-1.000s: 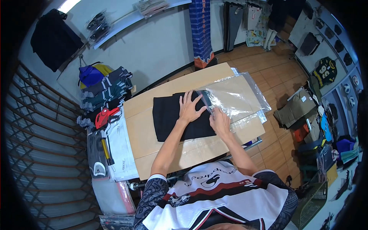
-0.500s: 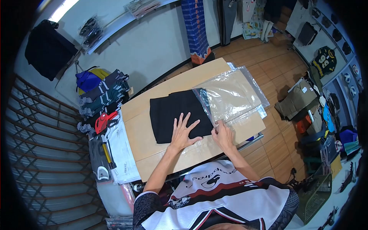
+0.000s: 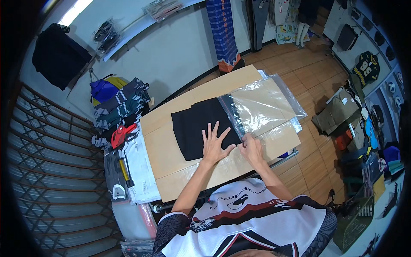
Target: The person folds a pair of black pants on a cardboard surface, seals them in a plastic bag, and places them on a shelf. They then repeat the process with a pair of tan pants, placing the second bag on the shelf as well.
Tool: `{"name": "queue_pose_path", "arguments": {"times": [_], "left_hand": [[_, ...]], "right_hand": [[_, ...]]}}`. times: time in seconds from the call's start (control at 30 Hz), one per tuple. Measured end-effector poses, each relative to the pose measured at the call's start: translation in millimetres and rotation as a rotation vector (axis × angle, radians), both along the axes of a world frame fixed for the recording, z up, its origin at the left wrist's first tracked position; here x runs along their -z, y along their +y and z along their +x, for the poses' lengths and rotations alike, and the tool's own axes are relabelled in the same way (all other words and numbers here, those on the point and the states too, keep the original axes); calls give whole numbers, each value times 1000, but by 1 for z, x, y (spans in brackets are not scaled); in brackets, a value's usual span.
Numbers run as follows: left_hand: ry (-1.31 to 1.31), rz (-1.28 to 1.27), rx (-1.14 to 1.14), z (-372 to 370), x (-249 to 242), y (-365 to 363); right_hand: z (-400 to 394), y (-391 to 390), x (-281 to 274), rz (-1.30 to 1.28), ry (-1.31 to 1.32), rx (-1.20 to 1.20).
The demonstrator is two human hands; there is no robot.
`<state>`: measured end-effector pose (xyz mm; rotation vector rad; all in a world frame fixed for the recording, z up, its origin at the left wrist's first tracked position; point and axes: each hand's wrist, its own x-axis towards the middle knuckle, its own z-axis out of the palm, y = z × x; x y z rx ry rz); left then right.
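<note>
A folded black garment (image 3: 195, 124) lies flat on a cardboard-covered table (image 3: 167, 171). Its right end sits in the mouth of a clear plastic bag (image 3: 265, 105), which stretches over the cardboard to the right. My left hand (image 3: 215, 144) rests on the garment with its fingers spread wide. At the bag's near corner, my right hand (image 3: 251, 148) pinches the edge of the plastic beside the garment. The fingertips partly hide that corner.
Stacked folded clothes (image 3: 122, 105) stand left of the table, near a red-handled tool (image 3: 123, 135) and white packed fabric (image 3: 139, 167). A folding metal gate (image 3: 55, 171) runs along the left. Piled garments (image 3: 338, 113) and a green plastic basket (image 3: 354, 222) are at the right.
The garment's right end lies slightly deeper in the bag's mouth. My left hand has slid a little toward the bag; my right hand keeps its pinch. The whole view has shifted slightly.
</note>
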<state>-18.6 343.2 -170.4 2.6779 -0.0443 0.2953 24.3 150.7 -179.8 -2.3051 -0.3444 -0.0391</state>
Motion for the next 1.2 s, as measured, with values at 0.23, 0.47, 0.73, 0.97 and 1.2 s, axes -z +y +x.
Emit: {"name": "queue_pose_path", "arguments": {"times": [0.23, 0.47, 0.73, 0.97, 1.2], "left_hand": [[-6, -390, 44, 9, 2, -11], [22, -644, 121, 18, -8, -9], [-295, -256, -311, -26, 5, 50], [-159, -327, -434, -36, 20, 37], [-105, -406, -292, -15, 18, 0]], "right_hand": [[2, 4, -11, 50, 17, 20], [1, 2, -10, 47, 4, 20], [-8, 0, -8, 64, 27, 55], [-6, 1, -8, 130, 42, 58], [-7, 2, -10, 141, 57, 22]]}}
